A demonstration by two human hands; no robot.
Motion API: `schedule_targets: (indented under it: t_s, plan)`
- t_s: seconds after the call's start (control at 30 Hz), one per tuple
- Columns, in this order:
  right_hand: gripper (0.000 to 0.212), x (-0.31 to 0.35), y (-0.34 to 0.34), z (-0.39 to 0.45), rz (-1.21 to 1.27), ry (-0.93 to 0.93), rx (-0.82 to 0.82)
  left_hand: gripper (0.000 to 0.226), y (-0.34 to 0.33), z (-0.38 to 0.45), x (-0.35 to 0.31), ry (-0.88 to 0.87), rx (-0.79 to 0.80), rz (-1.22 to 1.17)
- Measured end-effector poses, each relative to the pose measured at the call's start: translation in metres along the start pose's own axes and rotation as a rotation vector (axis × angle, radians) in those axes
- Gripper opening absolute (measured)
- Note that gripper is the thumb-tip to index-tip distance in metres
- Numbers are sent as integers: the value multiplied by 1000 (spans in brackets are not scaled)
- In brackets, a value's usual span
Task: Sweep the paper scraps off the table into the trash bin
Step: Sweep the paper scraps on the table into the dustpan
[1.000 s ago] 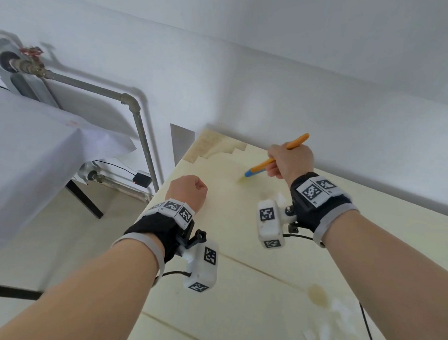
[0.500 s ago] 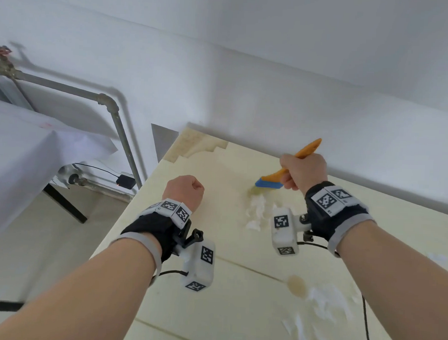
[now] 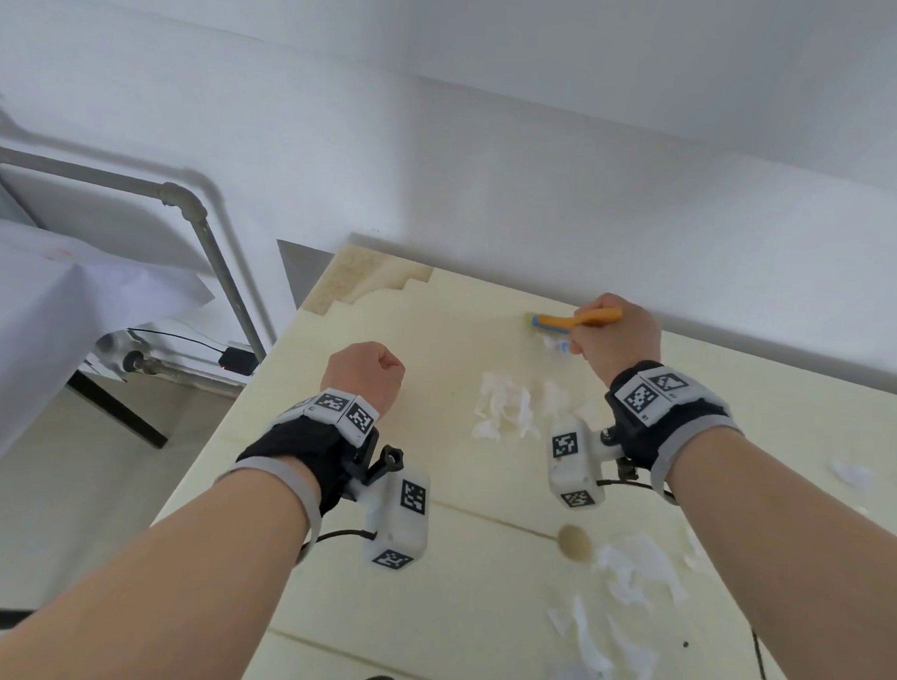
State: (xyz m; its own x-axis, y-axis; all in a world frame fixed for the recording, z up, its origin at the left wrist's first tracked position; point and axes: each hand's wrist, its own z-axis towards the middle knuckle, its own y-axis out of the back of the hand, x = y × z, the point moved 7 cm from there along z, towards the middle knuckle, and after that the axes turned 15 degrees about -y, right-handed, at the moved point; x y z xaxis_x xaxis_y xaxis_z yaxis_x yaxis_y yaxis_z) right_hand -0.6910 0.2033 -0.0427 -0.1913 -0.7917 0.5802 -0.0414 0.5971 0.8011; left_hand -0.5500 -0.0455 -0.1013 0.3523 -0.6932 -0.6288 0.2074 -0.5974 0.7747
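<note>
My right hand (image 3: 619,337) grips the orange handle of a small brush (image 3: 570,322) whose blue head sits on the pale table (image 3: 424,621) close to the far wall. A heap of white paper scraps (image 3: 505,406) lies just nearer than the brush, between my two wrists. More paper scraps (image 3: 632,569) are strewn at the lower right, and one lone scrap (image 3: 849,473) lies at the far right. My left hand (image 3: 365,372) is curled into a fist over the table's left part and holds nothing. No trash bin is in view.
The table's left edge runs diagonally above the floor (image 3: 70,477). A metal pipe (image 3: 218,263) and a white-covered table (image 3: 52,312) stand at the left. A black cable (image 3: 761,672) runs along the lower right. The white wall (image 3: 494,187) borders the table's far side.
The view has dropped lower, showing more scraps at the lower right. My right hand moved the brush farther toward the wall, its handle now lying flatter. My left fist stays put.
</note>
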Motion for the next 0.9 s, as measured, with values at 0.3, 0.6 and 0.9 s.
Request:
schedule_targets:
  t_s: [0.3,0.6,0.9]
  plan:
    - [17,-11,11,-31,132,-56,222,17,-8,-18,-8,5,30,4]
    - [20,-30,47,-26,622,-236,102,16,-4,-23,-16,-17,30,10]
    - [23,-37,48,5,563,-287,17,19,-10,-14,-26,-38,16,5]
